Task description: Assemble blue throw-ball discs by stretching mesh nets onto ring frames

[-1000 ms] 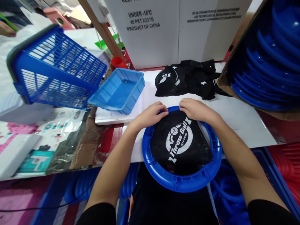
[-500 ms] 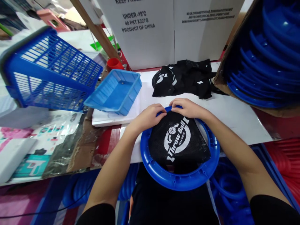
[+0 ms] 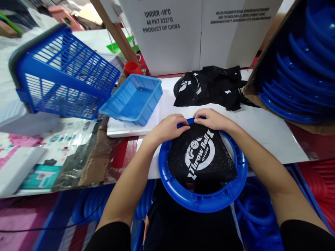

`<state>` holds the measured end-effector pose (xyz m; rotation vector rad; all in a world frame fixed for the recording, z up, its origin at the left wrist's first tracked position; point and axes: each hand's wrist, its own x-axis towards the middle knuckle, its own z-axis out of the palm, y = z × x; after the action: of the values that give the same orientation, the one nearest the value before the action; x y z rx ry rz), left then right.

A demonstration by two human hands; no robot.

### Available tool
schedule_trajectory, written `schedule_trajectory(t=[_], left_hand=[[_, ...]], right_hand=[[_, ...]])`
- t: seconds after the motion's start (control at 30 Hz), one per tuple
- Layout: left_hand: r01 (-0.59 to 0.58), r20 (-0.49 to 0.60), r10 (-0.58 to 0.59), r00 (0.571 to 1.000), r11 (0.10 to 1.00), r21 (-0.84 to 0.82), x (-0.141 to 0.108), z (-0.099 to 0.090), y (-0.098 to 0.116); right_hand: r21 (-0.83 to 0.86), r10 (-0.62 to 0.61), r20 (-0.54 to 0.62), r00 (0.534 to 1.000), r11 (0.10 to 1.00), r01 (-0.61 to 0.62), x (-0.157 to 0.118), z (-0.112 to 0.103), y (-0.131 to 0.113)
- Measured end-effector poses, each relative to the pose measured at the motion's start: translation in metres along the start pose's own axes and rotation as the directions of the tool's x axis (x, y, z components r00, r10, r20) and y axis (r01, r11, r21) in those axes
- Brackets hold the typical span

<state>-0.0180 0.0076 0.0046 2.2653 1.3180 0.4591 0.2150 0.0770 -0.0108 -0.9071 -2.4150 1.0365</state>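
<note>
A blue plastic ring rests over the table's front edge, close to my body. Black mesh printed "Throw Ball" lies inside it, its upper edge at the far rim, with gaps at the right and bottom. My left hand pinches the mesh edge against the far rim, thumb on the fabric and fingers over the ring. Right beside it, my right hand grips the same rim and mesh, fingers curled. Both hands are closed. Behind the ring lies a pile of black mesh pieces.
At the left, a shallow blue tray sits beside a large tilted blue basket. A carton of blue rings stands at the right. White boxes line the back; more blue rings sit below the table edge.
The view has shifted slightly, so the surroundings appear a little further right. Both hands stay at the ring's far rim, and the mesh looks almost unchanged.
</note>
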Motion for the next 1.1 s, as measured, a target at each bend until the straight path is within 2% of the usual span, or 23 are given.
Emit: schedule_trajectory(t=[0.13, 0.33, 0.5, 0.63, 0.7, 0.77, 0.87, 0.97, 1.03, 1.1], left_hand=[[0.013, -0.002, -0.013, 1.0, 1.0, -0.023, 0.001, 0.0, -0.003], [0.005, 0.001, -0.005, 1.0, 1.0, 0.015, -0.002, 0.002, 0.002], [0.034, -0.033, -0.031, 0.999, 0.995, 0.089, -0.002, 0.006, 0.011], [0.176, -0.091, -0.161, 0.983, 0.966, 0.19, -0.002, 0.005, 0.015], [0.26, -0.134, -0.233, 0.963, 0.934, 0.244, -0.003, 0.002, 0.013], [0.296, -0.136, -0.267, 0.954, 0.912, 0.284, -0.004, -0.002, 0.009], [0.243, -0.051, -0.238, 0.97, 0.933, 0.267, -0.005, -0.008, 0.004], [0.208, 0.028, -0.22, 0.975, 0.951, 0.228, -0.006, -0.013, 0.003], [0.188, -0.004, -0.194, 0.981, 0.945, 0.268, -0.008, -0.016, 0.004], [0.139, -0.104, -0.113, 0.988, 0.943, 0.303, -0.009, -0.016, 0.005]], right_hand=[[0.029, -0.008, 0.031, 0.999, 1.0, 0.007, 0.0, -0.001, 0.0], [-0.099, 0.001, -0.077, 0.997, 0.995, -0.009, -0.004, 0.004, -0.007], [-0.17, -0.028, -0.145, 0.989, 0.985, 0.003, -0.02, -0.017, -0.007], [-0.204, 0.022, -0.073, 0.997, 0.978, -0.037, -0.042, -0.043, -0.008], [-0.231, 0.086, -0.03, 0.996, 0.969, -0.09, -0.051, -0.051, -0.006], [-0.277, 0.172, 0.005, 0.985, 0.947, -0.164, -0.057, -0.055, -0.002], [-0.369, 0.279, 0.043, 0.959, 0.896, -0.245, -0.059, -0.056, 0.004], [-0.407, 0.274, 0.082, 0.958, 0.887, -0.218, -0.057, -0.055, 0.005], [-0.389, 0.231, 0.122, 0.965, 0.906, -0.168, -0.056, -0.054, 0.001], [-0.347, 0.173, 0.167, 0.971, 0.932, -0.106, -0.054, -0.05, -0.003]])
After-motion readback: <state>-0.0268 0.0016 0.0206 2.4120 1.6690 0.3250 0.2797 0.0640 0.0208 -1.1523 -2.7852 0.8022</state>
